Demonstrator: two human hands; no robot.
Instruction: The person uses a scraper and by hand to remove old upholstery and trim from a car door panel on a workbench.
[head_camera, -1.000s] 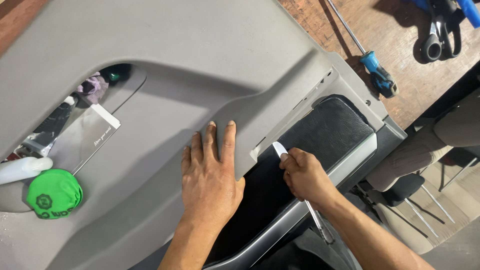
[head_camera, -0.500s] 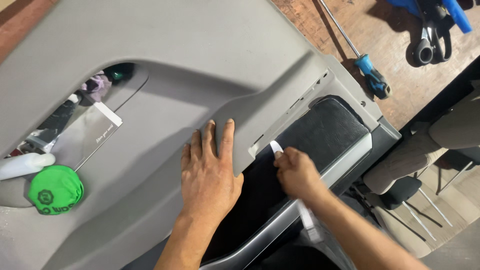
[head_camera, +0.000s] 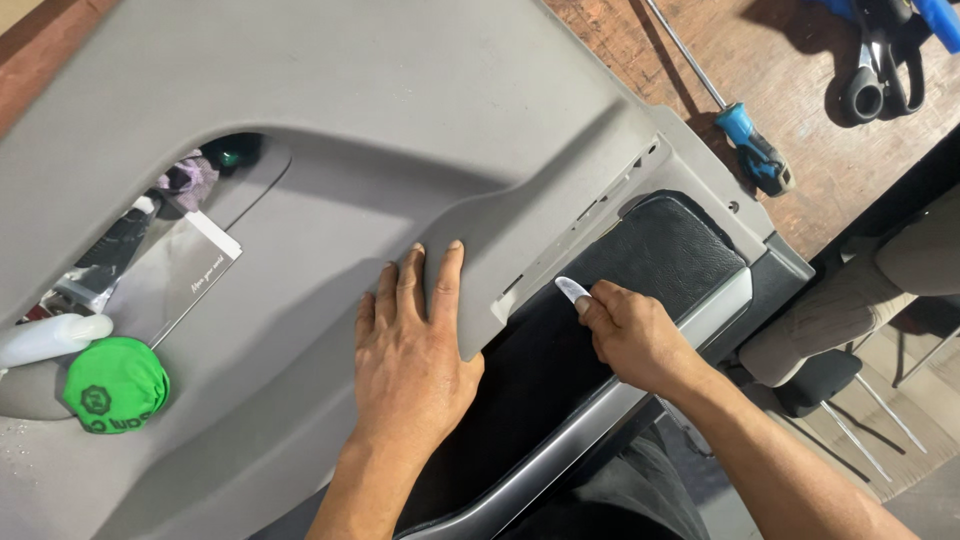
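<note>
Two hands on door panel (head_camera: 330, 130) | left hand (head_camera: 410, 350) flat, fingers apart, pressed beside seam | right hand (head_camera: 630, 335) nearer, grip clamped on pry tool (head_camera: 572, 291) | tip aimed up-left into seam beside black pad (head_camera: 660, 250)

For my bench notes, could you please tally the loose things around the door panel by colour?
Green: 1, round cap
White: 2, bottle, tool tip in right hand
Blue: 1, screwdriver
Total: 4

Place: workshop | Evidence: grey car door panel (head_camera: 330, 120) lay on wooden bench (head_camera: 800, 60) | blue-handled screwdriver (head_camera: 752, 150) just beside panel
</note>
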